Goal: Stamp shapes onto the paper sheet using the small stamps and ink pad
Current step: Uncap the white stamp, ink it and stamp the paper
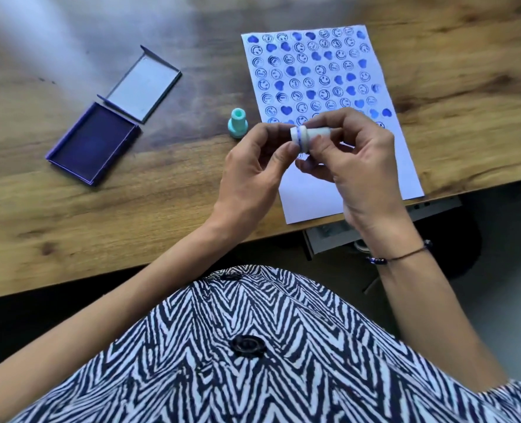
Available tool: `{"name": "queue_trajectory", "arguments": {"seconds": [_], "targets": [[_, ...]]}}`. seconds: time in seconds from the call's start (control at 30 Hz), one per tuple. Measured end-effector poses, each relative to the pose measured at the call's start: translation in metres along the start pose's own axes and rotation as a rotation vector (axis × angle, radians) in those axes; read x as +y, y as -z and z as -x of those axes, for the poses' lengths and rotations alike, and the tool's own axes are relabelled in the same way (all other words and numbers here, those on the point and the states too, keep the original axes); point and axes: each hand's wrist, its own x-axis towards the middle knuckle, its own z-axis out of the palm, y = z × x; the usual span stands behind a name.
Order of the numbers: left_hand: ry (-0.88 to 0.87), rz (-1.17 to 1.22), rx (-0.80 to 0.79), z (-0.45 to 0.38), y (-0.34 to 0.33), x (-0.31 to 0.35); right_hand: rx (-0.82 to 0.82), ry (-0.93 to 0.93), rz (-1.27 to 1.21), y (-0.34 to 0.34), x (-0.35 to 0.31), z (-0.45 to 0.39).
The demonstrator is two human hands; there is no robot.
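White stamp (306, 136) lies sideways, pinched between left hand (254, 166) and right hand (352, 160) above the paper sheet (323, 184).

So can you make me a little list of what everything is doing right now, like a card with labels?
white stamp: held sideways above the paper, in both hands
left hand: fingertips on the stamp's inked end
right hand: gripping the stamp's handle end
green stamp: standing upright on the table, untouched
ink pad: open, lid flipped back, blue ink showing
paper sheet: mostly filled with blue smileys and hearts, bottom part blank
table: wooden
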Motion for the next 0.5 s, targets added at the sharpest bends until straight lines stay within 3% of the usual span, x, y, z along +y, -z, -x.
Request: {"name": "queue_trajectory", "arguments": {"seconds": [0.5], "targets": [[0.067,-0.082,-0.045,0.012,0.015,0.001,-0.059,0.062,0.122,-0.003,0.009,0.017]]}}
